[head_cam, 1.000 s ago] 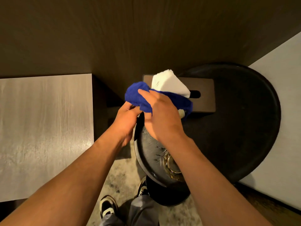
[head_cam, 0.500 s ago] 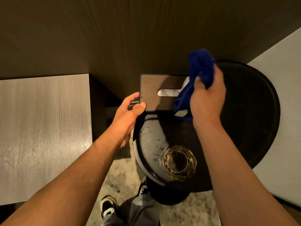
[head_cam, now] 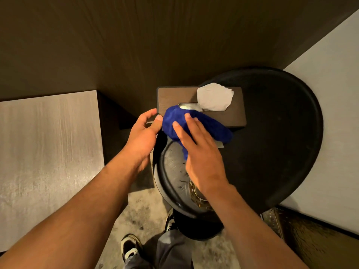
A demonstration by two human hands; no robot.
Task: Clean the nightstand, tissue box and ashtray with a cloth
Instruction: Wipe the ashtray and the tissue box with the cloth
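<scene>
A brown tissue box (head_cam: 236,115) with a white tissue (head_cam: 214,99) sticking out stands at the back of the round black nightstand (head_cam: 281,133). My left hand (head_cam: 142,133) grips the box's near-left corner. My right hand (head_cam: 198,150) presses a blue cloth (head_cam: 174,121) flat against the box's front-left top, fingers spread over the cloth. A glass ashtray (head_cam: 196,193) sits near the nightstand's front edge, mostly hidden under my right wrist.
A dark wood wall (head_cam: 155,45) runs behind the nightstand. A pale wood surface (head_cam: 48,142) lies to the left and a white bed edge (head_cam: 334,94) to the right. My shoes (head_cam: 130,247) stand on the mottled floor below.
My right hand has swung the blue cloth from the box's right end back down onto its left front. The tissue now stands out again. My left hand stays on the corner.
</scene>
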